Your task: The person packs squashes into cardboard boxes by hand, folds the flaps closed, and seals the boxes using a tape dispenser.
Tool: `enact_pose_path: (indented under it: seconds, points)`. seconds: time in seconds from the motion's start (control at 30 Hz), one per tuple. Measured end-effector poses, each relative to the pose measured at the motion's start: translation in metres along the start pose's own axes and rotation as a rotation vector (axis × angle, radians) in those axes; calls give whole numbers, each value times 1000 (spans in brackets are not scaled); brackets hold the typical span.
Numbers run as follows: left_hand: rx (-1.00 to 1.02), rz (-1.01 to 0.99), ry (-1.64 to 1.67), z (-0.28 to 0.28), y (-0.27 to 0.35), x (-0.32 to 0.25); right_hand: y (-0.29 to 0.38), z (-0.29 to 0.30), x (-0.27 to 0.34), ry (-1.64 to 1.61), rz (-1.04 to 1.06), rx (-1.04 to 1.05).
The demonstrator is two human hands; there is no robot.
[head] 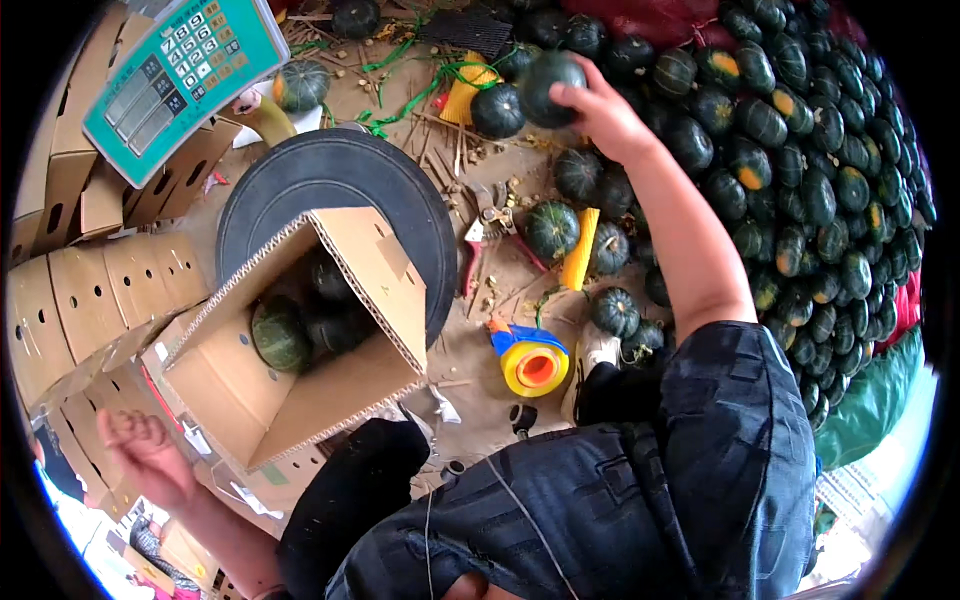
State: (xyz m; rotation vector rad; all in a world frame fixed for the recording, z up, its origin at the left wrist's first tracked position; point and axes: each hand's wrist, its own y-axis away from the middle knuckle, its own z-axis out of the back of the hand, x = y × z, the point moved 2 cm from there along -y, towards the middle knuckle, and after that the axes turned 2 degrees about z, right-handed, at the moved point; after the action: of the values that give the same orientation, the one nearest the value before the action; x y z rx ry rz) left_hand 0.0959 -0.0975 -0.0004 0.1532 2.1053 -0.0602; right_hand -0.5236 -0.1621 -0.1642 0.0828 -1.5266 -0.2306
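Observation:
My right hand [600, 109] grips a dark green squash [552, 88] above the floor, at the near edge of a large pile of squashes [787, 172]. An uncovered cardboard box [375, 277] rests tilted on a round black platform [337, 172]. Several squashes [281, 334] lie inside the box, partly in shadow. My left hand [146, 457] is held to the left of the box with curled fingers; nothing shows in it, and its palm is partly hidden. A teal electronic scale display [184, 82] stands beyond the platform at the upper left.
Red-handled pruning shears [491, 225], a tape dispenser [532, 364] and yellow foam netting [581, 251] lie on the littered floor between platform and pile. Stacked cardboard boxes [90, 292] line the left side. Green twine [405, 101] trails near the top. A green sheet [870, 405] lies at the right.

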Motion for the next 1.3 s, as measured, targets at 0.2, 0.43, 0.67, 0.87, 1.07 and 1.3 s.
enact_pose_path:
  seconds: [0.2, 0.43, 0.67, 0.87, 1.07, 1.3]
  points:
    - [214, 77, -5, -135, -15, 50, 71, -91, 190, 38, 237, 450]
    - [546, 482, 382, -151, -9, 50, 102, 53, 5, 1025, -552, 434]
    - [362, 359, 403, -121, 1, 54, 110, 22, -99, 956, -739, -582]
    - [257, 334, 405, -103, 3, 54, 123, 24, -110, 931, -698, -714]
    - [239, 318, 449, -90, 9, 47, 158, 34, -111, -8, -382, -846]
    - [171, 307, 368, -89, 20, 49, 168, -5, -52, -1035, -410, -456]
